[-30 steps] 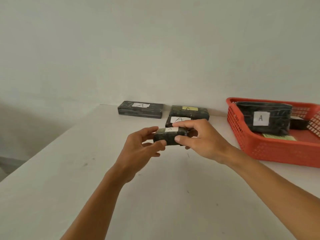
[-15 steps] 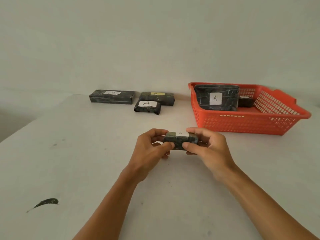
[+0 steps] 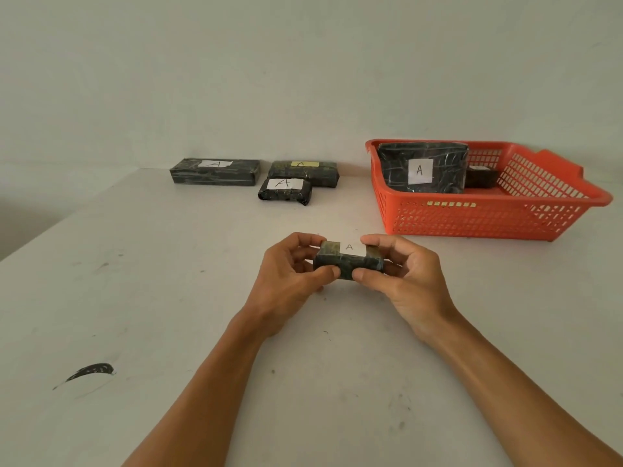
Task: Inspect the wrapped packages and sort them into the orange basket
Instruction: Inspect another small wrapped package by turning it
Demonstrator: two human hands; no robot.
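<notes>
Dark wrapped package (image 3: 349, 261) pinched between left hand (image 3: 290, 281) and right hand (image 3: 408, 284); orange basket (image 3: 488, 217) well beyond

Single head-worn wide-angle view, looking forward and down across the white tabletop (image 3: 168, 281), hands close below, orange basket (image 3: 472, 220) farther off toward the wall.

Bare table (image 3: 168, 281) lay open left of and in front of both hands, marked only by a flat dark smear (image 3: 89, 371) near the front left. Three wrapped packages (image 3: 286, 190) clustered against the back wall, well apart from the orange basket (image 3: 472, 219). A large upright package (image 3: 423, 168) filled the basket's left end, its right end staying open.
</notes>
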